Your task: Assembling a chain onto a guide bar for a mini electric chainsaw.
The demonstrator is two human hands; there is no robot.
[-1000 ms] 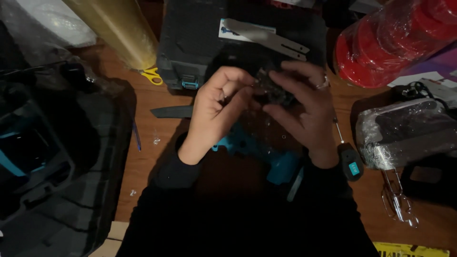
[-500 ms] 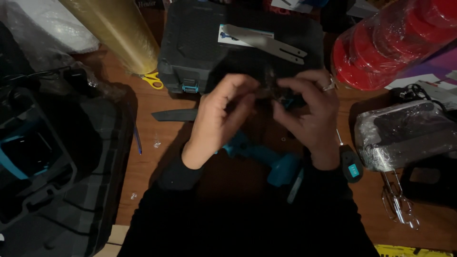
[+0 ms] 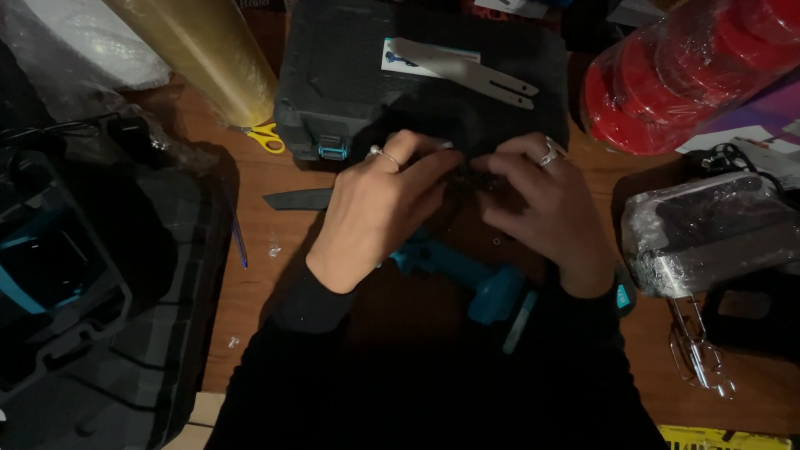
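Hands (image 3: 467,208) lower now, cluttered wooden table (image 3: 292,275)

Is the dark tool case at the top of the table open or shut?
Shut: the dark tool case has its lid down, a metal guide bar lying on top.

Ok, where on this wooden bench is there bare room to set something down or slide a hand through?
Bare wood shows between the open black case on the left and the left hand, below the yellow scissors; only a blue pen lies there. Right of the right hand it is crowded: wrapped mixer, beaters, red discs.
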